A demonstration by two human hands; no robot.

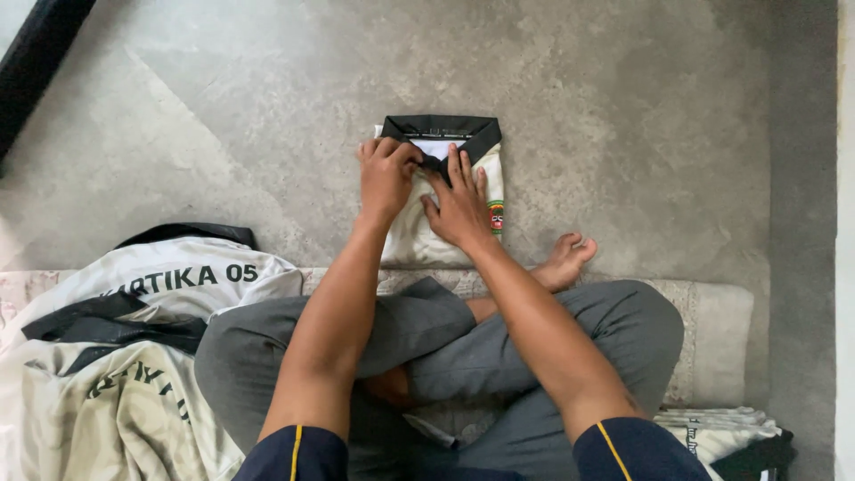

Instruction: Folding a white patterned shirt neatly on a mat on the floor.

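A folded cream shirt [411, 236] with a black collar [443, 127] lies on the grey concrete floor in front of my crossed legs. My left hand [386, 178] rests on the shirt just under the collar, its fingers curled and pinching the fabric near the collar's opening. Beside it, my right hand [459, 207] lies flat with spread fingers, pressing the shirt's front. A small coloured badge [496, 216] shows at the shirt's right edge.
A heap of unfolded cream and black shirts [116, 356] lies at my left. Folded shirts [721, 432] are stacked at the lower right. I sit on a pale mat [717, 343]. A dark beam [36, 58] crosses the upper left corner.
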